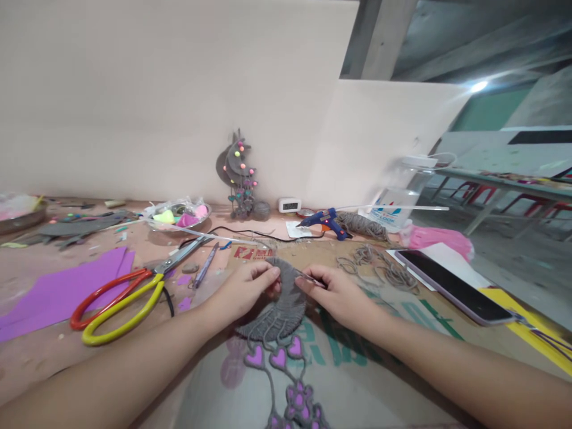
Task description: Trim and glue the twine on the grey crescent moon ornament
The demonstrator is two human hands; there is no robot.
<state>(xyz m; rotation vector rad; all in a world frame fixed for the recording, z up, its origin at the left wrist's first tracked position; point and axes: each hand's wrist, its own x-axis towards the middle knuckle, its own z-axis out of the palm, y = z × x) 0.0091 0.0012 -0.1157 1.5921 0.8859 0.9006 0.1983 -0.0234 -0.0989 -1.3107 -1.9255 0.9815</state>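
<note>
A grey yarn-wrapped crescent [286, 310] is held up over the cardboard. Strings hang from its lower edge with purple hearts [277, 358] and purple flower shapes [300, 400] outlined in grey yarn. My left hand [257, 286] pinches the crescent's upper left edge between thumb and fingers. On the right side, my right hand [333, 292] is closed, its fingers wrapped round a thin dark tool [311, 278] whose tip points at the crescent; the thumb touches the crescent's edge.
Red-and-yellow-handled scissors [156, 277] and purple sheets [75, 292] lie left. Behind are a bowl [179, 223], a finished crescent hanging [239, 173], a white clock [289, 205] and a blue glue gun [328, 223]. Right: grey yarn [384, 268], a phone [451, 286], a plastic bottle [402, 190].
</note>
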